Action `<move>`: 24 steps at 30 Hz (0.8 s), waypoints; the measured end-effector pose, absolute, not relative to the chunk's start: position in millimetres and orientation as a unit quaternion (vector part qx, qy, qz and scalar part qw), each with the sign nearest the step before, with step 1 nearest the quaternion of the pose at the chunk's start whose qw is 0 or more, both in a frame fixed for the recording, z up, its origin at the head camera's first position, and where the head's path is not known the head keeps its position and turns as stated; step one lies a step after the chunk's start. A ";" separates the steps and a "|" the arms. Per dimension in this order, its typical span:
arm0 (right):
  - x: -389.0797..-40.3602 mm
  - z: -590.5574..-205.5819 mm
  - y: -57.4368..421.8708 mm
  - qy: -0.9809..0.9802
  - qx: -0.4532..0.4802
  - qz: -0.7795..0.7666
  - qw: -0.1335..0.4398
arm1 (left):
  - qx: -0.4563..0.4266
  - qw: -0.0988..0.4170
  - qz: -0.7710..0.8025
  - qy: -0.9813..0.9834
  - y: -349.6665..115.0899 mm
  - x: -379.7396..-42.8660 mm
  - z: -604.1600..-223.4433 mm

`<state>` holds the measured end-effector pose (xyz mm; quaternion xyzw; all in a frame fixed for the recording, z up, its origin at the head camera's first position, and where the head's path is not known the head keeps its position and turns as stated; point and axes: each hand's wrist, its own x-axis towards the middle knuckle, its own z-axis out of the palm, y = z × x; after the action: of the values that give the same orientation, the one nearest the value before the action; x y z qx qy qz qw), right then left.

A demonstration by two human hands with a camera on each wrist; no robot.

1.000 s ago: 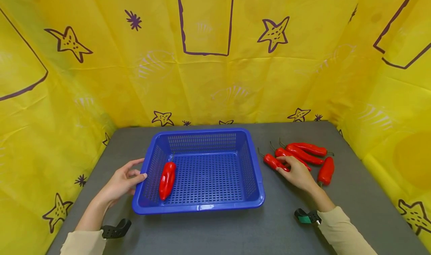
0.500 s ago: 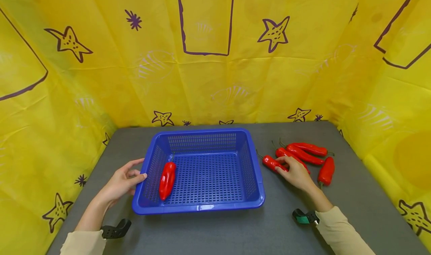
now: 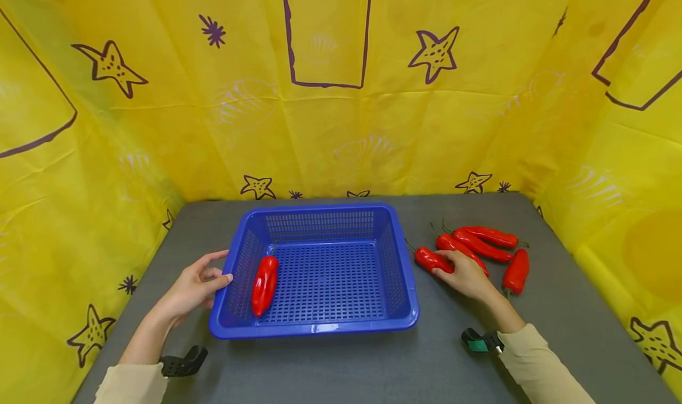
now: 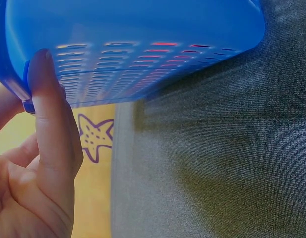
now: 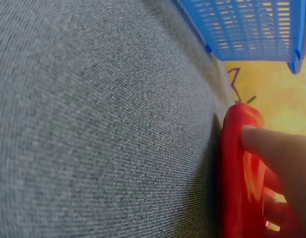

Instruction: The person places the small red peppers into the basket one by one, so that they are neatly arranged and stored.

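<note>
A blue plastic basket with slotted walls stands mid-table. My left hand pinches its left rim between thumb and fingers, also visible in the left wrist view, where the thumb lies against the outer wall. Inside the basket, along its left side, lies one red chili pepper. To the right of the basket my right hand grips another red chili pepper by its body, its stem pointing to the far left. In the right wrist view that chili pepper sits close to the tabletop, with the thumb on it.
Several more red chili peppers lie beyond and right of my right hand: one close behind it, two farther back, and one at the right. The grey table is enclosed by yellow curtains.
My right hand has shifted slightly left with the chili pepper in its fingers. The chili pepper behind it has moved a little too. Left hand and basket have stayed put.
</note>
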<state>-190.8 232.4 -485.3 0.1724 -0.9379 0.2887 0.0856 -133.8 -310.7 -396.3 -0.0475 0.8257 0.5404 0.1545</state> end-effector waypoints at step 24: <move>-191.6 -481.3 233.7 -0.938 0.132 0.314 0.067 | -0.042 0.154 0.543 0.824 -311.0 -133.4 -397.0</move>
<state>-191.6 233.7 -481.3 0.1318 -0.9377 0.3144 0.0666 -133.4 -311.0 -397.0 -0.0423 0.8242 0.5433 0.1543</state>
